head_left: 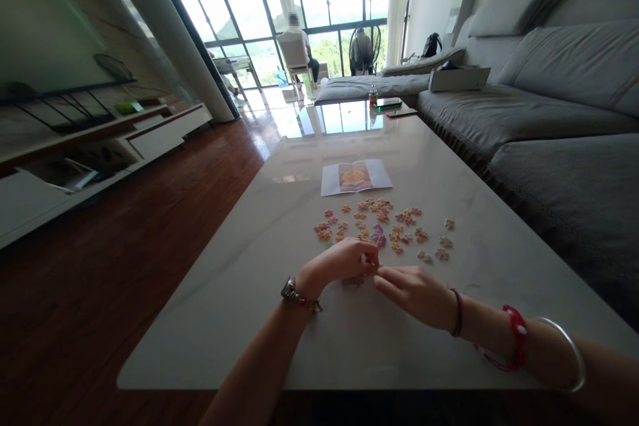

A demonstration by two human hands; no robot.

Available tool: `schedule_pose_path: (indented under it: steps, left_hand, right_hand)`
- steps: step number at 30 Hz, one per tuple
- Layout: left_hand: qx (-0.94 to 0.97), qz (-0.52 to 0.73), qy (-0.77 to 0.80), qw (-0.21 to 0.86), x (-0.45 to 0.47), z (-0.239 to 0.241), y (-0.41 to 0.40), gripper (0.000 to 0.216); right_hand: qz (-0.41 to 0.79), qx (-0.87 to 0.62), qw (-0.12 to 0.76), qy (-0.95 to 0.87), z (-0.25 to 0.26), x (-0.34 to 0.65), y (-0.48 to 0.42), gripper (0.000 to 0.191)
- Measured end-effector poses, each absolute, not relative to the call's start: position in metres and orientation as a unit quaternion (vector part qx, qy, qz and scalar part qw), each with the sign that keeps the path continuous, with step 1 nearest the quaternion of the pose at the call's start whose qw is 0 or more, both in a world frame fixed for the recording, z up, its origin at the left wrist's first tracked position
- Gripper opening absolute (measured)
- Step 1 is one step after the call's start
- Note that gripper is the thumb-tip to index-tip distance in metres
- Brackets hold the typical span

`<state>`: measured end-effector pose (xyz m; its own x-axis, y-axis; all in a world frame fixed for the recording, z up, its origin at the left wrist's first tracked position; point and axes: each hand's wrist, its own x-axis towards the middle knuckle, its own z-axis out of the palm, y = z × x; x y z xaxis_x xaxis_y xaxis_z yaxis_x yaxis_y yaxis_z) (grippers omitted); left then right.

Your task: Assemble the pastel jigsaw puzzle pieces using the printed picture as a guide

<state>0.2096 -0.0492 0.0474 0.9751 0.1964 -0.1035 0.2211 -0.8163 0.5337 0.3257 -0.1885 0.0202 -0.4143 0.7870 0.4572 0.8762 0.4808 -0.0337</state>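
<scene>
My left hand [344,259] bends down at the wrist, its fingers pinched on what looks like a small puzzle piece, mostly hidden. My right hand [414,289] meets it from the right, fingers pressed together, the tips touching the same spot; what they grip is hidden. Under my left hand, a few greyish puzzle pieces [353,282] lie flat on the table. Just beyond both hands, many loose puzzle pieces [382,216] in pink, yellow and purple are scattered. Several pale pieces [442,254] lie apart to the right. A creased picture sheet [329,180] with a yellow figure lies behind them.
The glossy white table [224,293] reaches toward the windows. At its far end are a small bottle [373,96] and a phone [388,106]. A grey sofa [564,113] runs along the right, bearing a box [459,79]. A person [298,40] sits far off.
</scene>
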Motion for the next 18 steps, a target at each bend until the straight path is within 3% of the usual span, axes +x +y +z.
schedule_pose_path:
  steps: [4,8,12,18]
  left_hand:
    - [0.959,-0.028,0.092,0.267,0.209,0.048,-0.049,0.009]
    - [0.974,0.004,0.046,0.224,0.206,0.048,-0.048,0.011]
    - [0.984,0.026,0.024,0.176,0.204,0.050,-0.048,0.018]
    - [0.994,0.065,0.069,0.061,0.202,0.046,-0.042,0.026]
  right_hand:
    - [0.085,-0.544,0.297,-0.780,0.029,0.346,-0.185,0.014]
    - [0.252,-0.556,0.265,-0.746,0.043,0.376,-0.182,0.015]
    - [0.206,-0.560,0.232,-0.768,0.046,0.388,-0.178,0.016]
    - [0.086,-0.614,0.257,-0.741,0.051,0.416,-0.176,0.014]
